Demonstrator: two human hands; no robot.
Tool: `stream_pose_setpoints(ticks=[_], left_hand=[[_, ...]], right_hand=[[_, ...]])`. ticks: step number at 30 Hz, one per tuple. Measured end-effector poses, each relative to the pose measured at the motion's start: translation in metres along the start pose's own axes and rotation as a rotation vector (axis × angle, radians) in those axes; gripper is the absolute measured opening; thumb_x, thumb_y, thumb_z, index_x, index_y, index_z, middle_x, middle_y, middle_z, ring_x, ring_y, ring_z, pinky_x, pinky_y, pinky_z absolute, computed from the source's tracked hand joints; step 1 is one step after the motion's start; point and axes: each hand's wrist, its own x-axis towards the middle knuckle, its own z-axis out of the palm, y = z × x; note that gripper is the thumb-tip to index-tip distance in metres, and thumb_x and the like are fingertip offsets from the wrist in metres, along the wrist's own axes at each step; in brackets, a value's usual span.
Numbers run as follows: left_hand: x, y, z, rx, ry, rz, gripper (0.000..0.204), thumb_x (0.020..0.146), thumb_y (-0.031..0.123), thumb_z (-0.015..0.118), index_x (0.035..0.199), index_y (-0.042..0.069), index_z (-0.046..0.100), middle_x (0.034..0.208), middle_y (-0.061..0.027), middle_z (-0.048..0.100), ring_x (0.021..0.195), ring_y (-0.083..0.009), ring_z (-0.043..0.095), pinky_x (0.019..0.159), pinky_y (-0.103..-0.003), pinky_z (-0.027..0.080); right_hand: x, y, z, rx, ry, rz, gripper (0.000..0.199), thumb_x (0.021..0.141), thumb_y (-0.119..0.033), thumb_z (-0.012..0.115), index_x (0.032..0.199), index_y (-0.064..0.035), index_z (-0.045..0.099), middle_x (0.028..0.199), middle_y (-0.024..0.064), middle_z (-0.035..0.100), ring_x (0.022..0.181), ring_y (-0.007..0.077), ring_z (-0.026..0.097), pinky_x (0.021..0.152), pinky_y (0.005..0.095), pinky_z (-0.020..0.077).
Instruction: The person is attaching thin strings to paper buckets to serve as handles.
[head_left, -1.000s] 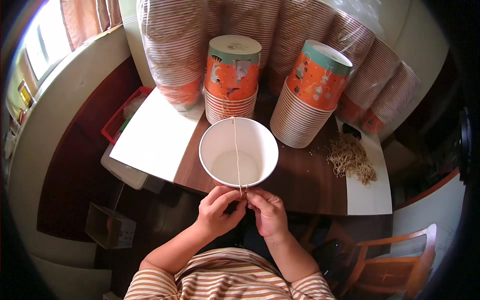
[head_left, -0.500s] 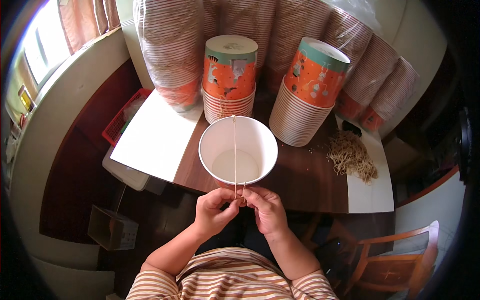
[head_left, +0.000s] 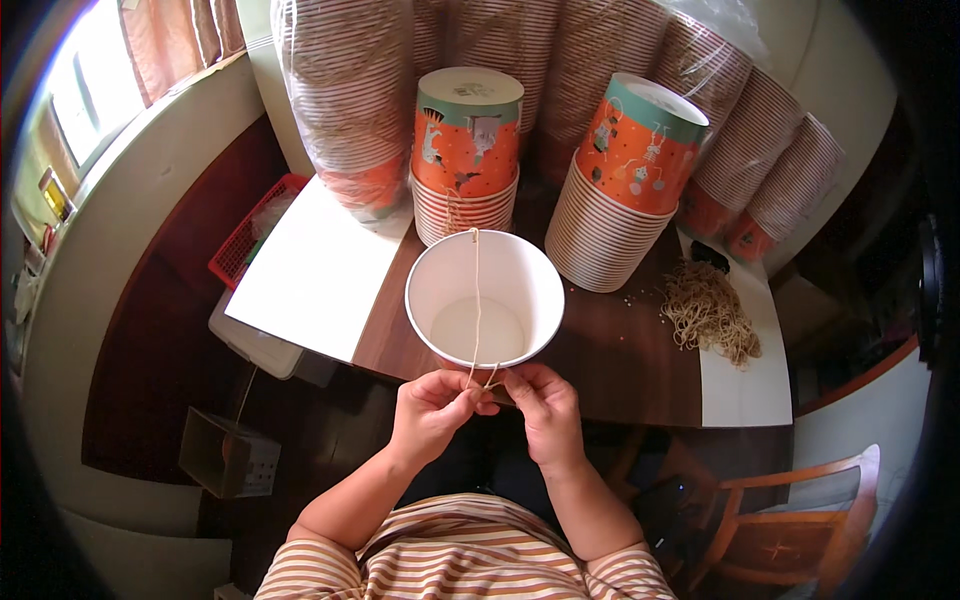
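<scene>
A large white-lined paper bucket (head_left: pixel 530 275) stands upright near the table's front edge, its mouth facing up. Tan string (head_left: pixel 478 300) runs across the mouth from the far rim to the near rim. Just below the near rim, my left hand (head_left: pixel 432 412) pinches the string between thumb and fingers. Close beside it on the right, my right hand (head_left: pixel 548 408) pinches another part of the string. A small loop or crossing of string shows between the two hands. The fingertips partly hide it, so I cannot tell whether it is knotted.
Behind the bucket stand two stacks of upturned orange and green buckets (head_left: pixel 468 140) (head_left: pixel 648 150). Plastic-wrapped stacks (head_left: pixel 345 110) line the wall. A heap of loose string (head_left: pixel 712 315) lies at right. A red basket (head_left: pixel 240 240), an open box (head_left: pixel 228 455) and a wooden chair (head_left: pixel 785 520) surround the table (head_left: pixel 640 370).
My hands have moved slightly apart, and the string between them shows more openly. The whole scene has shifted a little to the right in view.
</scene>
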Motion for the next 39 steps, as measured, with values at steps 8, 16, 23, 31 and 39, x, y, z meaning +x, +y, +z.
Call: stream_pose_setpoints(ticks=[8, 16, 23, 31, 39], left_hand=[[0.002, 0.001, -0.001, -0.136, -0.066, -0.116, 0.010, 0.088, 0.007, 0.059, 0.089, -0.003, 0.061, 0.080, -0.0105, 0.064, 0.072, -0.0168, 0.063, 0.070, -0.034, 0.057], [-0.006, 0.002, -0.004, -0.161, 0.024, -0.146, 0.020, 0.093, 0.014, 0.054, 0.095, -0.004, 0.062, 0.088, -0.0137, 0.067, 0.079, -0.0202, 0.067, 0.075, -0.033, 0.055], [-0.011, -0.007, -0.005, -0.120, 0.044, -0.119, 0.018, 0.093, 0.012, 0.055, 0.095, -0.004, 0.061, 0.087, -0.0103, 0.066, 0.076, -0.0163, 0.066, 0.072, -0.029, 0.055], [-0.014, -0.006, -0.004, 0.118, 0.052, -0.034, 0.015, 0.092, 0.009, 0.055, 0.093, -0.005, 0.060, 0.081, -0.0050, 0.064, 0.073, -0.0098, 0.062, 0.069, -0.023, 0.053], [-0.015, -0.008, -0.002, 0.194, 0.078, -0.007, 0.014, 0.092, 0.010, 0.056, 0.087, -0.003, 0.059, 0.077, -0.0032, 0.063, 0.070, -0.0075, 0.060, 0.065, -0.021, 0.050]], right_hand=[[0.003, 0.009, 0.003, -0.540, 0.183, -0.364, 0.014, 0.088, -0.013, 0.062, 0.084, -0.0003, 0.059, 0.081, 0.0036, 0.064, 0.072, 0.0105, 0.057, 0.068, 0.0259, 0.0469], [0.002, 0.016, -0.005, -0.168, 0.110, -0.148, 0.013, 0.091, -0.015, 0.058, 0.091, -0.0028, 0.062, 0.084, 0.0003, 0.062, 0.076, 0.0073, 0.054, 0.071, 0.0211, 0.0438], [-0.006, 0.016, -0.002, -0.131, -0.103, -0.084, 0.015, 0.089, -0.012, 0.060, 0.097, 0.0002, 0.064, 0.097, 0.0034, 0.061, 0.084, 0.0094, 0.058, 0.077, 0.0229, 0.0464], [-0.004, 0.014, 0.009, 0.024, -0.146, 0.027, 0.011, 0.085, -0.004, 0.061, 0.095, -0.0011, 0.064, 0.091, 0.0042, 0.065, 0.085, 0.0102, 0.059, 0.080, 0.0250, 0.0477], [-0.007, 0.023, 0.012, 0.132, -0.089, 0.044, 0.012, 0.087, -0.009, 0.060, 0.097, -0.0023, 0.063, 0.089, 0.0029, 0.064, 0.081, 0.0097, 0.059, 0.074, 0.0246, 0.0486]])
